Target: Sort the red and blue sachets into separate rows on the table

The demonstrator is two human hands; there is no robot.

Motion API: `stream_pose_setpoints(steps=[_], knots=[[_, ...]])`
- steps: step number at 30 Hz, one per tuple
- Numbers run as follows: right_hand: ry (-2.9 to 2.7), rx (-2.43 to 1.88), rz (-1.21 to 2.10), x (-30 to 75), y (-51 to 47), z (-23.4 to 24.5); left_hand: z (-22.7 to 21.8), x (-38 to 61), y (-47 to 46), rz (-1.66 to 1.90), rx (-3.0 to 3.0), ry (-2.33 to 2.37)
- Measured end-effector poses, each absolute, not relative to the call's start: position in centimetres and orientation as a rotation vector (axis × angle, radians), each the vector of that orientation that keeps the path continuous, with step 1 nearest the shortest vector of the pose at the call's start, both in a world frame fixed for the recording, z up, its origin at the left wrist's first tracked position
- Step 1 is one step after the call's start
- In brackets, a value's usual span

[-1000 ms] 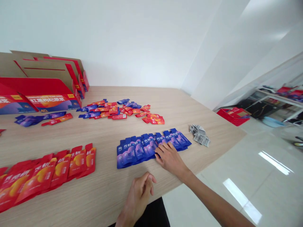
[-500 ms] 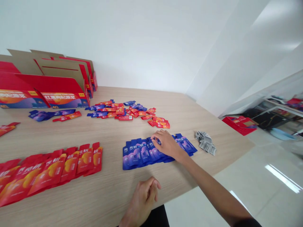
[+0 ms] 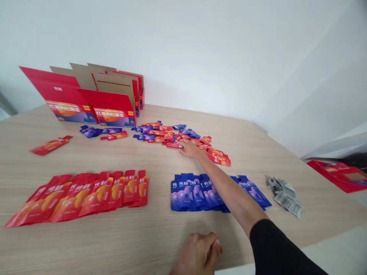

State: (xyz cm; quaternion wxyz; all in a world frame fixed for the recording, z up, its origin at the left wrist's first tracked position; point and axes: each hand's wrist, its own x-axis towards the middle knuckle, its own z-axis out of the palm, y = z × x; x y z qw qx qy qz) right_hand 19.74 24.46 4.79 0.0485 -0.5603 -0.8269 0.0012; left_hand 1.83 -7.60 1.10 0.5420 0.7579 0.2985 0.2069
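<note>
My right hand reaches across the table to a mixed pile of small red and blue pouches. Its fingers are apart at a red pouch on the pile's near side; no pouch shows in its grasp. Under my right forearm lies an overlapping row of blue pouches, partly covered by the arm. Near the table's front edge my left hand is closed in a loose fist, with nothing visible in it. An overlapping row of red pouches lies to the left.
Open red cartons stand at the back left. A few blue pouches lie before them, and a lone red pouch is further left. Striped grey packets are heaped on the right. Beyond the table edge is a red box.
My right hand has left the blue row and moved forward to the mixed pile. My left hand stays closed near the front edge. The view has turned left.
</note>
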Motion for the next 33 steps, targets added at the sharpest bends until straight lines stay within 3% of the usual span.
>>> stream_pose_setpoints(steps=[6, 15, 19, 25, 30, 33], knots=[[-2.579, -1.750, -0.127, 18.8, 25.0, 4.0, 1.0, 1.8, -7.7, 0.502, 1.812, 0.681], [-2.646, -1.789, -0.416, 21.5, 22.0, 6.6, 1.4, 1.7, -7.8, 0.547, 1.810, 0.718], [-2.527, -1.753, -0.386, 23.0, 19.6, 7.5, 2.0, 1.3, -8.1, 0.560, 1.718, 0.713], [-1.983, -1.662, 0.038, 20.9, 15.2, 7.4, 2.2, -0.9, -8.7, 0.552, 1.624, 0.749], [-1.585, -1.652, 0.989, 15.8, 11.2, 6.5, 2.0, -4.2, -9.2, 0.638, 1.536, 0.840], [-1.553, -1.603, 1.307, 13.0, 9.6, 6.0, 2.2, -6.2, -9.1, 0.712, 1.493, 0.879]])
